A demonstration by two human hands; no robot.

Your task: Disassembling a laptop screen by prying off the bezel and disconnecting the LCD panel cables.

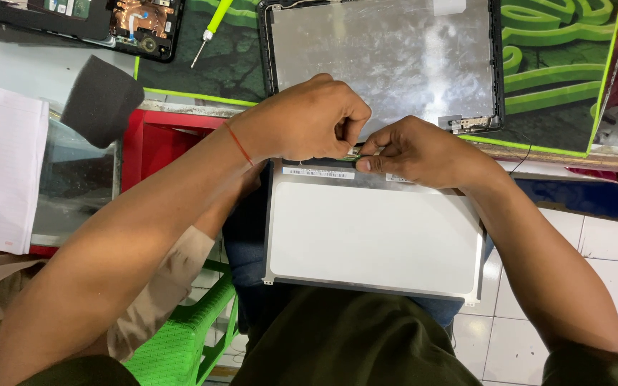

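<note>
Green-patterned matting (552, 78) covered the bench (574, 159) at 12 o'clock, and white floor tiles (595, 243) showed at 4 o'clock beside a green plastic stool (187, 336) at 7. You held the bare display panel (373, 236) on your lap, pale back upward, its top edge touching the bench's near edge. Your left hand (309, 118) and right hand (413, 150) met at that top edge, each grip pressed together, pinching a thin strip (354, 150) there. White rectangular labels (318, 173) lay just below. An emptied screen lid (384, 61) rested at 12, a green-handled screwdriver (211, 28) at 11, white paper (1, 168) at 9.
</note>
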